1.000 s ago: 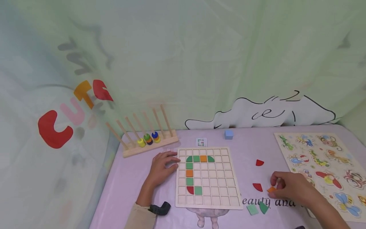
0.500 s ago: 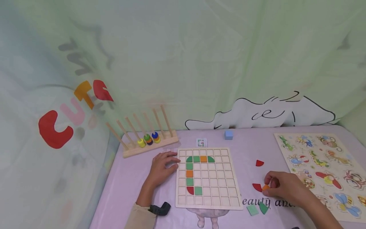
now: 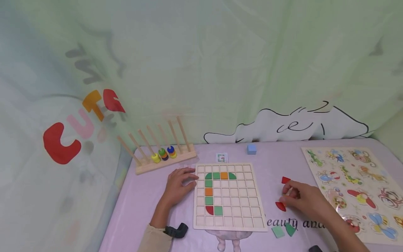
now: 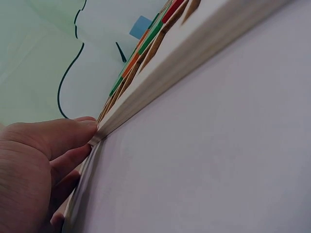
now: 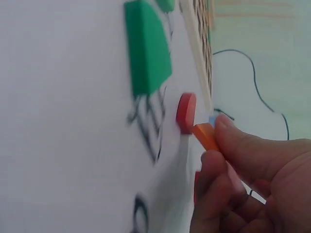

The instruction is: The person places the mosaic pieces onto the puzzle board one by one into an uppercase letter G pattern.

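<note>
My left hand (image 3: 180,187) rests at the left edge of a wooden grid board (image 3: 242,221), its thumb and fingers touching the rim (image 4: 160,90). Green, orange and red tiles lie in a C-like line on the board. My right hand (image 3: 306,201) pinches a small orange tile (image 5: 206,136) between thumb and forefinger, right of the board. The hand hides that tile in the head view. Just by its fingertips lies a red quarter-round tile (image 3: 280,206); a second red tile (image 3: 285,180) is farther back.
Near the front lie a light green square tile (image 3: 278,231) and a green quarter-round tile (image 3: 290,229). An insect puzzle board (image 3: 352,206) is at the right. Behind are a peg stand (image 3: 167,161) with rings, a pattern card (image 3: 221,157) and a blue cube (image 3: 251,149).
My right hand has moved left and slightly back with the orange tile, and the nearer red tile has shifted and turned a little. The left hand stays at the board's edge.
</note>
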`<state>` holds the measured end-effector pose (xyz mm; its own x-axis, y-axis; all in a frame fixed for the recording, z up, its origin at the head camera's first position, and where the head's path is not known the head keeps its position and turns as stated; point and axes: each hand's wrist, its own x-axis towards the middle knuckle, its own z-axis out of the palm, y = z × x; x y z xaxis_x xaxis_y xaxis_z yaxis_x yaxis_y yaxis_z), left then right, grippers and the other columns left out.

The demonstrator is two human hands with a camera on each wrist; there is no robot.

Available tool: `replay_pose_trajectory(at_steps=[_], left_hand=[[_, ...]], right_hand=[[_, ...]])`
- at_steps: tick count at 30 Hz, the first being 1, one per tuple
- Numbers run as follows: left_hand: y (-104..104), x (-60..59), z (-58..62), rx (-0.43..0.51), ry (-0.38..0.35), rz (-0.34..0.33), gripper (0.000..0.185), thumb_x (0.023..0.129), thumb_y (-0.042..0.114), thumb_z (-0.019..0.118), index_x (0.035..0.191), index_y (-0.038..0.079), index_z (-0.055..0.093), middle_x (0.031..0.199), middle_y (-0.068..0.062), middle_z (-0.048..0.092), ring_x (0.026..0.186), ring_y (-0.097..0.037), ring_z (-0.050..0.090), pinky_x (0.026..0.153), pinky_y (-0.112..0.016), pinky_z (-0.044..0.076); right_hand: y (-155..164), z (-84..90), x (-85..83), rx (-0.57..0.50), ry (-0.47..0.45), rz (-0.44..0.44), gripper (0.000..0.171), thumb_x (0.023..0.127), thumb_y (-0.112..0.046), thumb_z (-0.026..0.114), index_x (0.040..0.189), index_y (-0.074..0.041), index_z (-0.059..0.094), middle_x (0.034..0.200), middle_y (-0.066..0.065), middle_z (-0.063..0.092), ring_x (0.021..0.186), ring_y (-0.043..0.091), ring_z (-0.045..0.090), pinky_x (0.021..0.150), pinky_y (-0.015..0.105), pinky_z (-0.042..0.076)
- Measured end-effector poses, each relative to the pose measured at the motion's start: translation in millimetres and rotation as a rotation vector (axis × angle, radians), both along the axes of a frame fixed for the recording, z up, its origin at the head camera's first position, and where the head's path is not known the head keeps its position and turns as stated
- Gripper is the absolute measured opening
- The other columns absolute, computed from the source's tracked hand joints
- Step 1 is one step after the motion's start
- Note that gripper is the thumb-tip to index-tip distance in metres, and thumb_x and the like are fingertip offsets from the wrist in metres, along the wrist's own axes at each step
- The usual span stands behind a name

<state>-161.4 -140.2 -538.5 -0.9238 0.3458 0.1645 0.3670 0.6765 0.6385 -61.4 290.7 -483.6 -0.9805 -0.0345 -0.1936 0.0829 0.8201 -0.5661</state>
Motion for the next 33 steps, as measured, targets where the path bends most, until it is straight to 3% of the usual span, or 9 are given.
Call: replay_pose_trajectory(at_steps=[5,14,19,25,33], left_hand=[[0,0.6,0.6,0.005,-0.004,-0.002,0.017,0.092,0.025,0.074,0.109,0.026,0.078,0.138,0.006,0.065,0.141,-0.022,0.048,0.121,-0.055,0.025],[-1,1.5,2.0,0.011,-0.003,-0.005,0.017,0.092,0.024,0.073,0.109,0.026,0.078,0.138,0.005,0.065,0.141,-0.023,0.048,0.12,-0.056,0.026],[0,1.5,3.7,0.027,0.001,-0.012,0.018,0.091,0.023,0.074,0.109,0.026,0.078,0.138,0.004,0.065,0.14,-0.024,0.049,0.12,-0.057,0.026],[1,1.9,4.9,0.029,0.003,-0.005,0.018,0.091,0.021,0.074,0.108,0.024,0.078,0.137,0.003,0.066,0.14,-0.024,0.049,0.12,-0.056,0.026],[2,1.9,5.2,0.025,-0.006,-0.002,0.018,0.091,0.022,0.074,0.108,0.024,0.078,0.138,0.004,0.065,0.141,-0.024,0.049,0.12,-0.056,0.026]], right_hand=[[-26,5.2,-9.9,-0.078,0.032,0.012,0.022,0.085,-0.033,0.082,0.089,-0.018,0.068,0.074,-0.005,0.062,0.068,0.01,0.054,0.058,0.022,0.043],[-80,4.4,-21.9,-0.373,-0.071,0.147,0.02,0.088,-0.019,0.08,0.098,-0.009,0.065,0.081,0.002,0.064,0.069,0.016,0.064,0.066,0.021,0.056],[-101,-0.1,-26.5,-0.397,-0.086,0.213,0.017,0.089,-0.02,0.079,0.097,-0.01,0.068,0.081,0.0,0.066,0.073,0.015,0.064,0.066,0.021,0.057],[-120,-5.6,-30.0,-0.396,-0.088,0.209,0.013,0.087,-0.023,0.08,0.09,-0.017,0.07,0.08,-0.002,0.064,0.077,0.016,0.06,0.066,0.02,0.053],[-134,-6.8,-28.7,-0.424,-0.085,0.237,0.016,0.082,-0.024,0.085,0.085,-0.015,0.072,0.073,-0.003,0.066,0.069,0.014,0.059,0.058,0.021,0.048]])
